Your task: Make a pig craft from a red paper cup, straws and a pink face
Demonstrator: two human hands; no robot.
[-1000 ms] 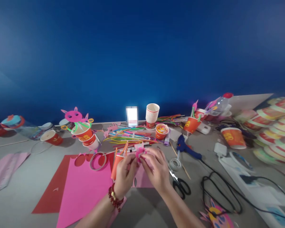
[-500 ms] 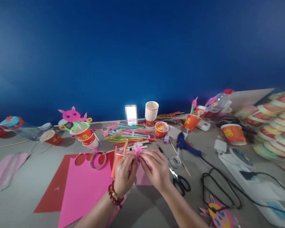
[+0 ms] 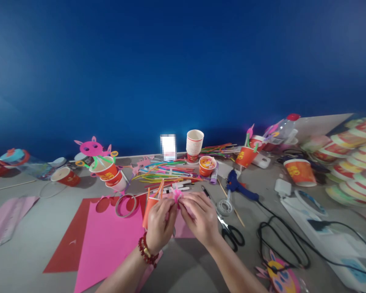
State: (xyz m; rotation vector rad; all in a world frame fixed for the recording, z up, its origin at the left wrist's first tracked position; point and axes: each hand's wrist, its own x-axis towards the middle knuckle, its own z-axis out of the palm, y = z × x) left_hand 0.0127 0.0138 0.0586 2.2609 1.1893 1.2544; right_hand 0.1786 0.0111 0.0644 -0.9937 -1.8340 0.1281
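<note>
Between my two hands is a small pink paper cutout (image 3: 177, 196) with pointed ear-like tips. My left hand (image 3: 161, 219), with a dark red bead bracelet at the wrist, pinches its left side. From the right, the fingers of my right hand (image 3: 199, 215) close on its other side. The fingers hide much of the cutout. Just behind my left hand stands an orange paper cup (image 3: 148, 209) with orange strips in it. A pink sheet (image 3: 183, 228) lies under my hands. Scissors (image 3: 232, 235) with black handles rest to the right of my right hand.
Pink paper (image 3: 110, 244) overlaps red paper (image 3: 64, 244) on the left, with a tape roll (image 3: 126, 205) on top. Coloured sticks (image 3: 166, 173) and stacked cups (image 3: 194, 144) stand behind. A blue glue gun (image 3: 240, 189) trails a black cable toward a power strip (image 3: 305, 224) at right.
The pink cutout has turned and shifted slightly between my fingers. Both hands stay in nearly the same place.
</note>
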